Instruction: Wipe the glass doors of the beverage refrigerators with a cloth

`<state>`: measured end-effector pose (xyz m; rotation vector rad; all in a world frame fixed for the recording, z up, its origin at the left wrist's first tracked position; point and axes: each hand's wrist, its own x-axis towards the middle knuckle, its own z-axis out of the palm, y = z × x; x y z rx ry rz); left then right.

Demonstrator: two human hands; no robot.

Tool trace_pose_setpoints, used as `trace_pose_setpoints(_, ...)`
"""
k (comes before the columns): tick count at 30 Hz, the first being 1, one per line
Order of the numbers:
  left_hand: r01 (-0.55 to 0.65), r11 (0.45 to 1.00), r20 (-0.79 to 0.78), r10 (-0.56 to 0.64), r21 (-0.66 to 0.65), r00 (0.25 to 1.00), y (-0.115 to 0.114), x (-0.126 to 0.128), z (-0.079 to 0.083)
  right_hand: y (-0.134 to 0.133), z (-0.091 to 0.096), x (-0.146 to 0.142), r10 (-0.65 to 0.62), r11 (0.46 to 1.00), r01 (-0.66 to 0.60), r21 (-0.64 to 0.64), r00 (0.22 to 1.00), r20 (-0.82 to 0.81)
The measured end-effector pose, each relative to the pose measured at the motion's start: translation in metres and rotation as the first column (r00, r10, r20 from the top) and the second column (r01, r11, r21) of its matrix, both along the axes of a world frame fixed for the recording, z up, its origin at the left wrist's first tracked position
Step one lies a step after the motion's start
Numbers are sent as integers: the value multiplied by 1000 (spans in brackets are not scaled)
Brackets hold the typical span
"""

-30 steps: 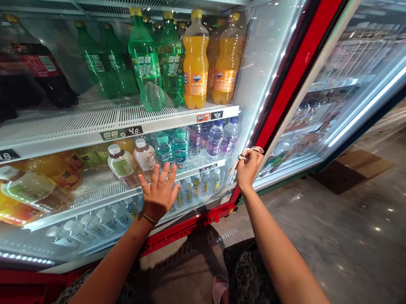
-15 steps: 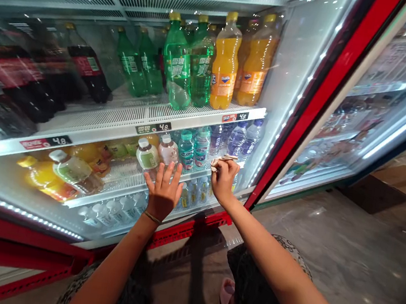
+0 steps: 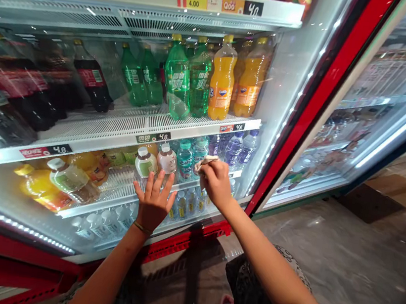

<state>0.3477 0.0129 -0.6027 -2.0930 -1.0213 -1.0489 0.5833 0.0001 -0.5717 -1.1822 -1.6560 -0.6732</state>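
We stretch both arms out ahead and downward. Our left forearm [image 3: 109,264] angles up to the left grip [image 3: 153,203], its back towards us, fingers spread upward, thumb out to the right. Our right forearm [image 3: 267,255] slants in from the lower right; the right grip [image 3: 217,181] stands higher, fingers curled into a pinch, apart from the left.

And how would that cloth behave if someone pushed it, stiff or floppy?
Probably floppy: the cloth is crumpled into folds in the right hand. It seems light too, being a small wad. It likely wouldn't roll far, since its outline looks uneven.
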Motion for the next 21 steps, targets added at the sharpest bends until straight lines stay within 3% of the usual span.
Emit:
trace_pose_setpoints(3, 15, 999, -1, -15, 30, 1000, 0, 16, 5, 0, 20, 40, -106, 991, 113, 65, 989, -106)
trace_pose_setpoints(5, 31, 999, -2, -31, 22, 1000, 1, 27, 7, -1, 21, 71, -173, 981, 187, 52, 964, -200)
trace_pose_setpoints(9, 84, 996, 2, -84, -26, 996, 2, 50, 6, -3, 7, 134, -308, 945, 325, -29, 860, -407)
trace_pose_setpoints(12, 113, 992, 12, -112, -57, 994, 0, 66, 3, -3, -5, 166, -339, 930, 364, -56, 786, -516)
trace_pose_setpoints(16, 129, 990, 13, -128, -65, 992, -5, 80, -2, -2, -21, 158, -346, 927, 371, -60, 779, -523)
trace_pose_setpoints(21, 168, 980, -29, -172, -110, 985, -11, 90, -15, -11, -67, 93, -249, 968, 229, -107, 936, -248)
